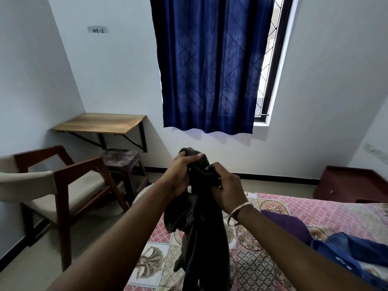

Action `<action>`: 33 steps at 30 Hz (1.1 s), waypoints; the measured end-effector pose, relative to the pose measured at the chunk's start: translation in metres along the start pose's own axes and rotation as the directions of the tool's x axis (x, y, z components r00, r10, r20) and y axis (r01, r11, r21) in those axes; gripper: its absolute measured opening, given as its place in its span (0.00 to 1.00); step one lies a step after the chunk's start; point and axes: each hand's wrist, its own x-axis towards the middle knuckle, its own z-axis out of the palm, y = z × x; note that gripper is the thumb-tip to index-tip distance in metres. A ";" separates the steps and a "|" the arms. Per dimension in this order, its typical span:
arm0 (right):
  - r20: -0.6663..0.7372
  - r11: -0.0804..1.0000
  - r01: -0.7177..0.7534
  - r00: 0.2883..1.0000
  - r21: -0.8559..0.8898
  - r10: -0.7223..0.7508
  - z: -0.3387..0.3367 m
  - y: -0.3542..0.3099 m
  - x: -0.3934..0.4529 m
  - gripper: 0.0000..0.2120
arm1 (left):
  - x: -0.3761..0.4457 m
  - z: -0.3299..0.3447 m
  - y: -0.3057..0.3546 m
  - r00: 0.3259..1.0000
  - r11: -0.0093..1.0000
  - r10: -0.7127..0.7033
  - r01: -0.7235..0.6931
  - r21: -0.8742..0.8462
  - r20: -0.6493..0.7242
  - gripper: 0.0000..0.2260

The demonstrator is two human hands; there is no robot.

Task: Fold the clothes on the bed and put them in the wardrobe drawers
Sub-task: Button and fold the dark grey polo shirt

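Held up in the air over the near left corner of the bed point(327, 213): 1 dark garment point(201, 217), maybe trousers, hard to tell. Gripped at its top by both hands, side by side and close. Left hand point(180, 173) curled round the top edge, a bit higher. Right hand point(226, 187) curled round the cloth just beside it, a bangle point(239, 211) on that wrist. Long way of the garment straight down from the hands, its bottom end down near the bedsheet, bunched and not flat yet. Probably needs a shake and a spread before any fold. 2 more clothes on the bed off to the right: a purple cloth point(287, 225) and a blue cloth point(344, 250). No wardrobe in view. On the wall, a small label point(98, 30) reading "WS 12".
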 end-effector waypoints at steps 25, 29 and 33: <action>0.092 0.812 -0.474 0.876 0.341 0.473 0.053 -0.071 0.092 0.16 | 0.010 -0.178 0.005 0.972 0.912 0.236 -0.224 0.342 0.008 0.14; 0.309 0.785 -0.610 0.770 0.104 0.558 0.066 -0.065 0.071 0.20 | 0.017 -0.171 0.037 0.931 0.784 0.289 -0.363 0.504 0.222 0.13; 0.310 0.919 -0.393 0.870 -0.035 0.384 0.092 -0.066 0.060 0.41 | 0.019 -0.159 0.063 0.861 0.622 0.165 -0.470 0.627 0.482 0.08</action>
